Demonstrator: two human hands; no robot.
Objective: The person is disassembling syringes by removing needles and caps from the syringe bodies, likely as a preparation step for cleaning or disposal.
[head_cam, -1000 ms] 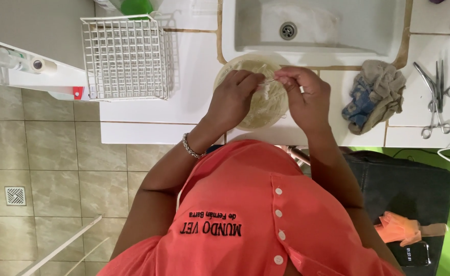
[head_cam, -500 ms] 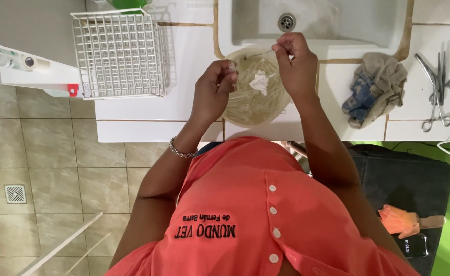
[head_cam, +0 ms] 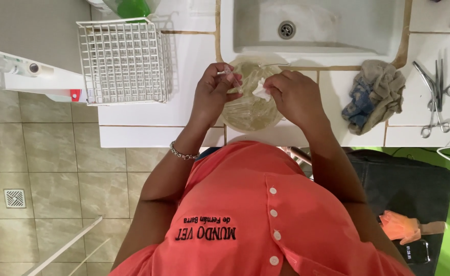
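White tiled counter (head_cam: 148, 115), one sink (head_cam: 312, 25). One glass bowl (head_cam: 250, 110) at counter edge. Left hand (head_cam: 212, 94) pinches one syringe (head_cam: 230, 76); right hand (head_cam: 296, 97) grips one white wad (head_cam: 260, 91). One wire basket (head_cam: 125, 61), one rag (head_cam: 375, 94), two scissor-like tools (head_cam: 434, 94).

This looks like a clinic washing-up corner: a white tiled counter (head_cam: 153, 115) with a built-in sink (head_cam: 312, 25), a wire drying rack (head_cam: 125, 61), surgical scissors and forceps (head_cam: 434, 97) laid out beside a rag (head_cam: 375, 94), and a beige tiled floor (head_cam: 41, 168).
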